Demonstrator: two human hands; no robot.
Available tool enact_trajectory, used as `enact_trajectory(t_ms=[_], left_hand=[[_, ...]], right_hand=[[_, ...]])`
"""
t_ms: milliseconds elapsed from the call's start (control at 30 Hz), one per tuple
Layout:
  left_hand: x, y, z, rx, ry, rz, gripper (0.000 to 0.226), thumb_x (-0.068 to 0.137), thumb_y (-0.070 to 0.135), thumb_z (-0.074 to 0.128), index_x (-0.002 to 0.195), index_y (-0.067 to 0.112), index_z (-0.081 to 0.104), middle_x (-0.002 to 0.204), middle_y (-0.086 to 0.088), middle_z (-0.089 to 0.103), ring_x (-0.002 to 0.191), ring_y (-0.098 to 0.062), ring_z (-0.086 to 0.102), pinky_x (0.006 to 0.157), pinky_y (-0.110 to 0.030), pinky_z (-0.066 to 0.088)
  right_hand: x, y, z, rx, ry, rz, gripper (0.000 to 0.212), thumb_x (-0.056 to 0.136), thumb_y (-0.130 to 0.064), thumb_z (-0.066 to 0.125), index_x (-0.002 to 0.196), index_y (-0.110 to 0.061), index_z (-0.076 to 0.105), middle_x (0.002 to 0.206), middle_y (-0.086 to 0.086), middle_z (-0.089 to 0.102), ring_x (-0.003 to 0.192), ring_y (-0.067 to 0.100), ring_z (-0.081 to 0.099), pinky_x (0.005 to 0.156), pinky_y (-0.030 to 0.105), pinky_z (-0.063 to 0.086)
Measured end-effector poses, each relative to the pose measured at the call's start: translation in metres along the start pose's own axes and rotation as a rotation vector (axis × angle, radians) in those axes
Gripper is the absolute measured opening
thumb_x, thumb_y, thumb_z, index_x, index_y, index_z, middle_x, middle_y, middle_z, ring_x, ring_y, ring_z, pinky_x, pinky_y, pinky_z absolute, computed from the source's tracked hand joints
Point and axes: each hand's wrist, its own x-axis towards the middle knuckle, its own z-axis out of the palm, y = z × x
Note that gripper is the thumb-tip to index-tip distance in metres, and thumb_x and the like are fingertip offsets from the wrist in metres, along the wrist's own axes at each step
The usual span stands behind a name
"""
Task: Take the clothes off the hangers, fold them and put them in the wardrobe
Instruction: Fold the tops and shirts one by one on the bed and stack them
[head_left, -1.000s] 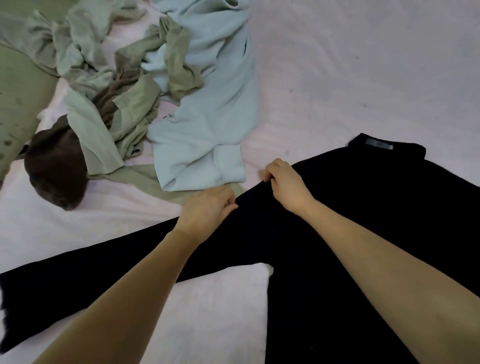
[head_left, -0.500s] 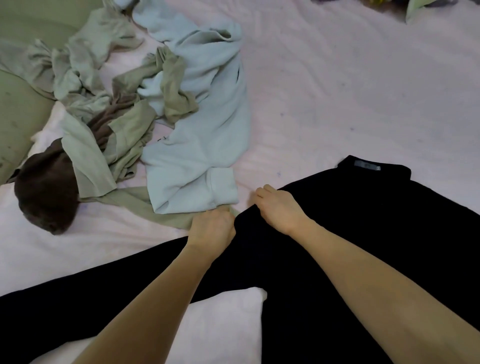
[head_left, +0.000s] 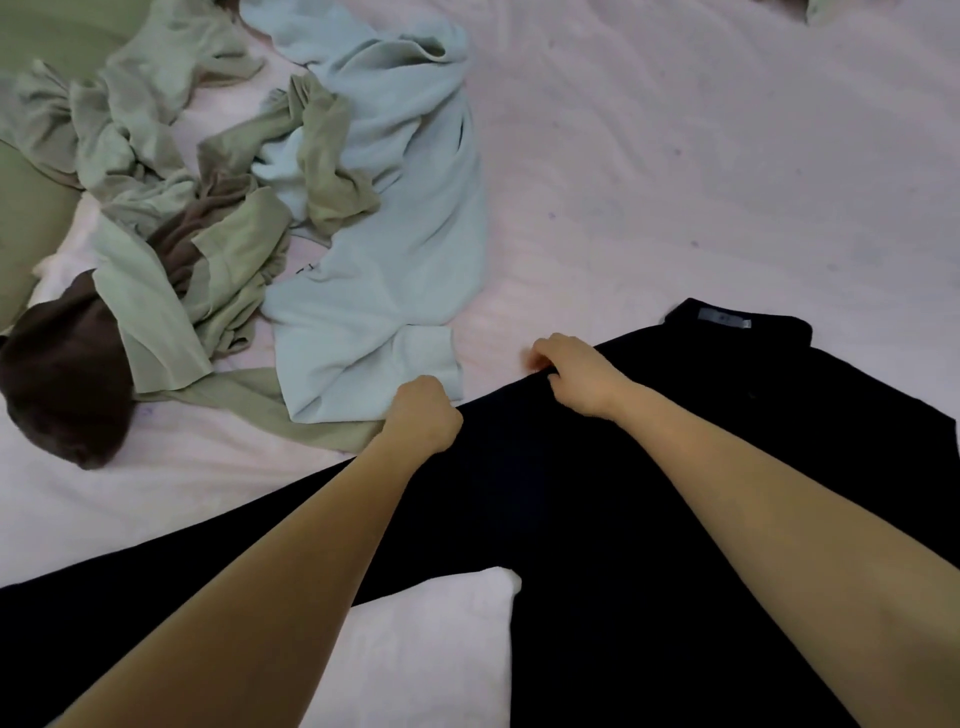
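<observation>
Lying flat across the bed sheet (head_left: 675, 156), black top (head_left: 597, 519) with one sleeve (head_left: 156, 566) running long and low toward the near left from the shoulder seam. Pinching that shoulder edge, both hands: left hand (head_left: 423, 415) curled on it sleeve-side, right hand (head_left: 576, 371) curled on it collar-side, just beside the collar label (head_left: 723, 317). Likely folding the sleeve inward next; left hand nearer it. Beyond the shoulder, pale blue garment (head_left: 374, 260) touching the left knuckles; farther, green clothes (head_left: 156, 218).
</observation>
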Motion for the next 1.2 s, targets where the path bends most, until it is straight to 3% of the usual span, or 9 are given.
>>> enact_trajectory(t_ms=[100,300,400,500,667,767,900,1033,1200], left_hand=[[-0.003,0.02,0.001,-0.266,-0.045,0.043,0.024,0.094,0.011,0.05,0.07,0.015,0.046,0.067,-0.006,0.051,0.069,-0.022,0.069,0.049,-0.016,0.044],[0.004,0.046,0.014,-0.464,-0.097,0.086,0.018,0.093,0.015,0.062,0.102,0.001,0.056,0.083,0.0,0.051,0.086,-0.033,0.069,0.083,-0.043,0.057],[0.016,0.051,0.016,-0.371,-0.031,0.097,0.018,0.089,0.017,0.065,0.093,0.0,0.06,0.088,-0.012,0.063,0.088,-0.031,0.066,0.082,-0.039,0.055],[0.024,0.053,0.021,-0.26,0.077,0.067,0.033,0.09,0.027,0.064,0.069,0.009,0.046,0.068,-0.005,0.053,0.076,-0.025,0.054,0.068,-0.03,0.041],[0.027,0.053,0.036,-0.072,0.135,0.095,0.018,0.092,0.006,0.052,0.108,-0.003,0.055,0.111,-0.018,0.06,0.104,-0.031,0.057,0.077,-0.031,0.041],[0.032,0.059,0.043,-0.252,0.175,0.141,0.02,0.085,-0.001,0.049,0.104,0.001,0.055,0.105,-0.018,0.063,0.096,-0.033,0.062,0.085,-0.039,0.05],[0.035,0.073,0.046,-0.43,0.126,0.166,0.027,0.089,0.023,0.064,0.108,0.006,0.06,0.109,-0.009,0.066,0.093,-0.028,0.067,0.091,-0.04,0.052],[0.045,0.076,0.048,-0.351,0.177,0.179,0.014,0.089,0.016,0.064,0.091,0.003,0.066,0.087,-0.011,0.068,0.083,-0.03,0.067,0.082,-0.037,0.052],[0.044,0.08,0.053,-0.535,0.238,0.158,0.007,0.097,0.006,0.051,0.093,0.003,0.057,0.082,0.003,0.054,0.049,-0.015,0.063,0.048,-0.018,0.048]], right_hand=[[0.001,0.01,-0.009,-0.063,-0.087,-0.016,0.029,0.085,0.003,0.047,0.109,-0.009,0.059,0.106,0.003,0.051,0.096,0.02,0.047,0.079,0.029,0.037],[0.007,0.016,-0.019,0.054,0.048,0.002,0.015,0.089,-0.001,0.044,0.087,-0.011,0.056,0.087,0.003,0.058,0.085,0.026,0.057,0.076,0.039,0.049],[0.015,0.02,-0.017,0.146,0.065,0.027,0.015,0.09,0.001,0.041,0.094,-0.006,0.054,0.089,0.007,0.059,0.085,0.028,0.056,0.077,0.037,0.046],[0.016,0.023,-0.007,0.263,0.122,0.06,0.013,0.09,0.001,0.042,0.091,-0.011,0.048,0.091,0.004,0.057,0.085,0.026,0.055,0.072,0.032,0.043],[-0.016,0.038,0.013,0.138,0.403,-0.013,0.027,0.094,-0.001,0.045,0.118,-0.006,0.056,0.126,0.007,0.054,0.117,0.022,0.05,0.096,0.025,0.037],[-0.037,0.061,0.029,-0.2,0.332,-0.031,0.049,0.103,-0.028,0.038,0.15,-0.013,0.031,0.158,0.006,0.026,0.147,0.024,0.019,0.12,0.036,0.008],[-0.022,0.07,0.037,-0.229,0.184,0.056,0.057,0.105,-0.04,0.018,0.155,-0.021,-0.001,0.162,-0.002,-0.008,0.149,0.015,-0.009,0.119,0.033,-0.009],[0.002,0.058,0.028,-0.115,0.413,0.016,0.033,0.1,-0.023,0.043,0.131,-0.011,0.051,0.143,0.008,0.044,0.135,0.025,0.036,0.119,0.037,0.008],[-0.004,0.06,0.029,-0.287,0.53,-0.082,0.014,0.089,-0.015,0.058,0.103,-0.012,0.062,0.1,0.004,0.062,0.094,0.026,0.056,0.078,0.034,0.031]])
